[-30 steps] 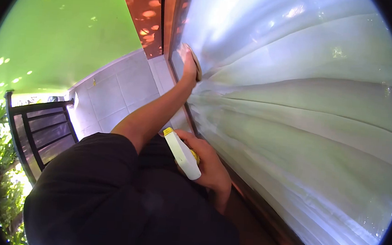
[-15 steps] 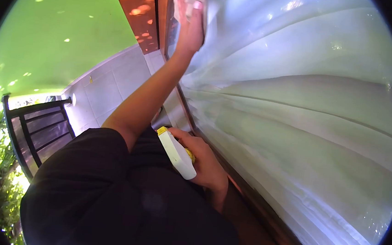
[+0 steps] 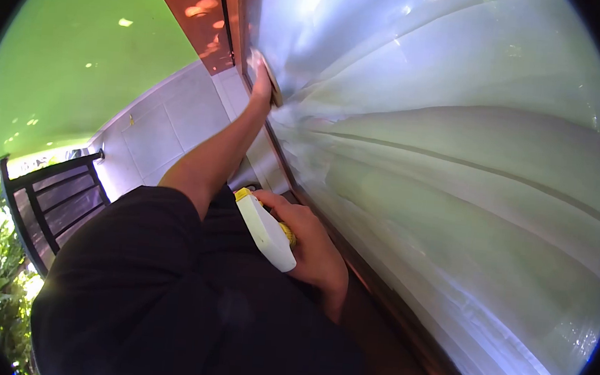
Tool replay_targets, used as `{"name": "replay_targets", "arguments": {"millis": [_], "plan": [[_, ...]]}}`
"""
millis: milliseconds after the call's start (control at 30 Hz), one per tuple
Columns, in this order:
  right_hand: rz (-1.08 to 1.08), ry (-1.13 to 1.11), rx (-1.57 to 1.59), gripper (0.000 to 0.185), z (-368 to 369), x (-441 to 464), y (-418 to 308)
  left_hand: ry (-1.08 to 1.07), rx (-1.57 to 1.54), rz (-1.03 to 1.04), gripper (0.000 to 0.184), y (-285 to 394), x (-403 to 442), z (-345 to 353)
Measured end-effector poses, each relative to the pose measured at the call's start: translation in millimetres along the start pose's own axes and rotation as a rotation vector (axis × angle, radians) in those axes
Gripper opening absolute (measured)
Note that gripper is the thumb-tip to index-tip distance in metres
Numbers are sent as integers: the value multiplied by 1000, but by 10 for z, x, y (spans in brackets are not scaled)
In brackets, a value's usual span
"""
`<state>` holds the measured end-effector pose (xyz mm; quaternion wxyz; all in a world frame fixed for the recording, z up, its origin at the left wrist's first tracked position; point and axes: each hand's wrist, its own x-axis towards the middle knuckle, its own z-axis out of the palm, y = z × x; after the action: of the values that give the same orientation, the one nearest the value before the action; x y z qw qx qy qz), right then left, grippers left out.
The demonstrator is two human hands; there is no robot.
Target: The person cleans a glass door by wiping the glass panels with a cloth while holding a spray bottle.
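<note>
"While the right hand (image 3: 318, 249) gripped the white spray bottle (image 3: 265, 230), where was the cloth (image 3: 275, 89)?"

"Under the left hand (image 3: 259, 82), against the curtain-backed glass (image 3: 394, 61) (blurred fingers, so I couldn't tell whether they clenched it)."

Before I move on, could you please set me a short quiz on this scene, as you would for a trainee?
1. Multiple choice: what colour is the nozzle tip of the spray bottle in the right hand?
A) red
B) yellow
C) blue

2. True or false: the left hand, with the cloth, is lower in the picture than the right hand.

3. Fill in the missing word: behind the glass pane hangs a pale, folded ______.

Key: 1. B; 2. false; 3. curtain.
</note>
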<state>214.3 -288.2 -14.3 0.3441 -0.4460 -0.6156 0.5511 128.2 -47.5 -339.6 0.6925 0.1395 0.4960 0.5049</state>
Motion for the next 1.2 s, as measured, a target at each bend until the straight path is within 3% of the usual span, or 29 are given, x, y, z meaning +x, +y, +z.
{"name": "replay_targets", "arguments": {"millis": [100, 200, 300, 400, 467, 533, 633, 733, 833, 900, 967, 1067, 1133, 1200], "plan": [[127, -102, 56, 65, -100, -23, -12, -33, 7, -294, 71, -264, -747, 44], [75, -64, 39, 65, -105, -46, -1, -140, -44, -403, 67, -18, -1522, 264], [135, -116, 112, 68, -102, -34, 17, -207, -68, -296, 61, 475, -1982, 539], [20, 25, 32, 60, 151, 35, -91, -199, -212, -138, 57, 1346, -2334, 782], [33, 31, 29, 60, 175, 27, -91, -248, -256, 62, 62, 1727, -2253, 916], [23, 34, 16, 60, 169, 10, -47, -427, -295, 293, 66, 2042, -2094, 1084], [-13, 34, -3, 60, 166, 7, 31, -225, -56, 585, 70, 1903, -1397, 1138], [-18, 37, 4, 60, 166, 14, 25, 55, 228, 606, 72, 1674, -702, 915], [-41, 38, 21, 61, 155, 41, -8, -126, 116, 636, 65, 1316, -113, 573], [-49, 32, 29, 60, 154, 40, -12, -128, 61, 537, 70, 972, 104, 394], [-3, -36, 47, 59, 117, 53, 2, -88, 21, 487, 80, 635, 138, 394], [-28, -76, 62, 58, 97, 77, 82, -81, 38, 328, 78, 86, -58, 327], [-56, -81, 59, 58, 79, 85, 88, -33, 102, 350, 69, 153, -817, 544], [-65, -86, 52, 59, 61, 108, 28, -172, 70, 242, 71, 61, -1181, 532]]}}
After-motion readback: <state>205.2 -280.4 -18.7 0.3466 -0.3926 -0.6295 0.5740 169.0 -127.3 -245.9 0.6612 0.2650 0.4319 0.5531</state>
